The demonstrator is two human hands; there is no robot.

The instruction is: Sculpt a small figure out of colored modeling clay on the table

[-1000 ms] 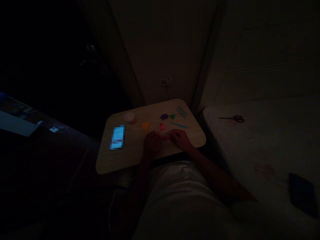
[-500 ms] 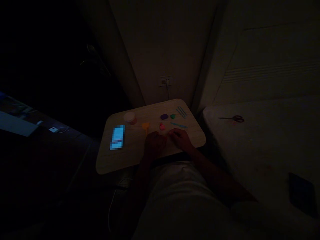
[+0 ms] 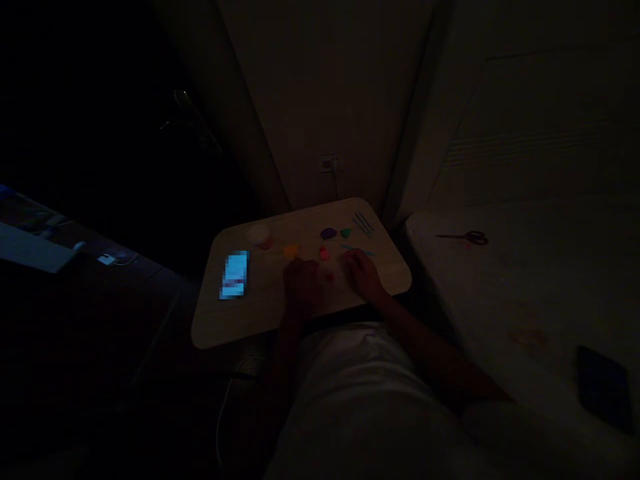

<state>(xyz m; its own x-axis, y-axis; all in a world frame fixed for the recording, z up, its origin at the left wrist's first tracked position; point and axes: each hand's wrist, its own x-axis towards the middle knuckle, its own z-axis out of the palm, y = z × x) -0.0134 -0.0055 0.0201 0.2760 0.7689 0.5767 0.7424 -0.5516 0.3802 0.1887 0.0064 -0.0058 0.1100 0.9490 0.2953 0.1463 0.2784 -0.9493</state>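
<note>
On the small table (image 3: 260,310), a small red lump (image 3: 329,277), perhaps modelling clay, lies between my two hands. My left hand (image 3: 301,285) is low over the table, covering the handle of an orange tool (image 3: 291,251); its fingers are too dark to make out. To the right of the lump, my right hand (image 3: 363,275) has bent fingers a little apart, with nothing visible in them. Its fingertips are close to a blue stick (image 3: 361,251). Just beyond both hands sits a pink-red piece (image 3: 324,253). Farther back are a purple lump (image 3: 329,233) and a green lump (image 3: 346,233).
A lit phone (image 3: 235,275) and a lidded tub (image 3: 261,236) occupy the table's left side. Several thin sticks (image 3: 363,224) lie at its back right. Scissors (image 3: 470,237) and a dark tablet-like object (image 3: 605,388) rest on a pale surface to the right. The room is very dark.
My hands have moved apart, the left one leftwards over the orange tool's handle. The small red lump between them now shows on the table. The picture has become darker.
</note>
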